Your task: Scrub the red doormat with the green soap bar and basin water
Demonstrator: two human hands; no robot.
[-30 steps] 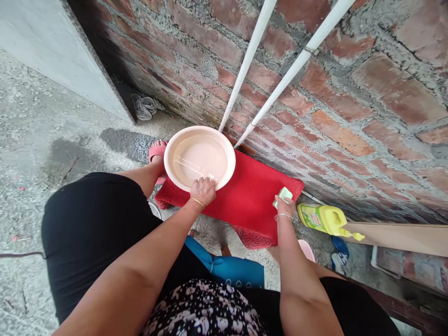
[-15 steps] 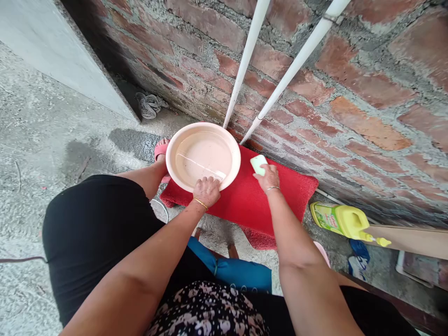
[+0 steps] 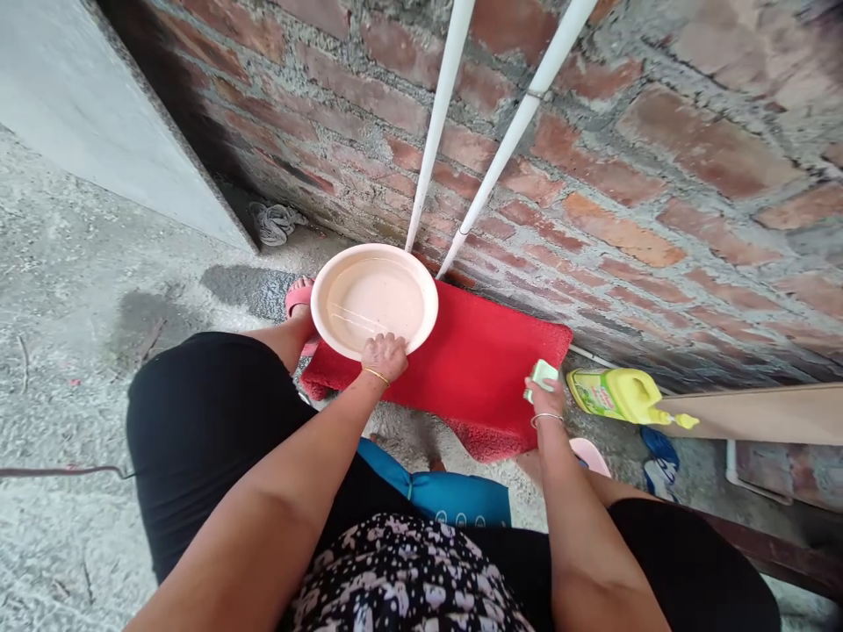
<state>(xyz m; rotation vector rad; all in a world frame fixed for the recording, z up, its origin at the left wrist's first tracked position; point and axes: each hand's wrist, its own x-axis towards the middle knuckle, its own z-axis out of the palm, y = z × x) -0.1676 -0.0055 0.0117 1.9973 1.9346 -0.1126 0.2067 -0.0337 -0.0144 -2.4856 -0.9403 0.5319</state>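
A person is squatting on a rough concrete floor (image 3: 79, 263) and looking down at their own two bare hands, which are working over a red mat (image 3: 474, 369) lying at the foot of a brick wall (image 3: 625, 175). The left hand (image 3: 384, 355) is curling its fingers over the near rim of a pale pink basin (image 3: 372, 298), gripping that rim; the basin is sitting upright on the left end of the mat, with a shallow layer of cloudy water showing inside. The right hand (image 3: 545, 399) is closing its fingers around a small pale green sponge (image 3: 543, 376), pressing it against the mat's right edge, well apart from the basin. From the sponge, the basin is lying to the left and slightly farther away, toward the wall, with bare red mat between them; the mat's long axis is running left to right along the wall, so the line between the two hands is following it. The left hand is the nearer one to the basin and is already touching it. Just beside the right hand, a yellow detergent bottle (image 3: 619, 395) is lying on its side on the floor, its spout pointing right. Two white pipes (image 3: 461, 149) are slanting down the wall behind the basin.
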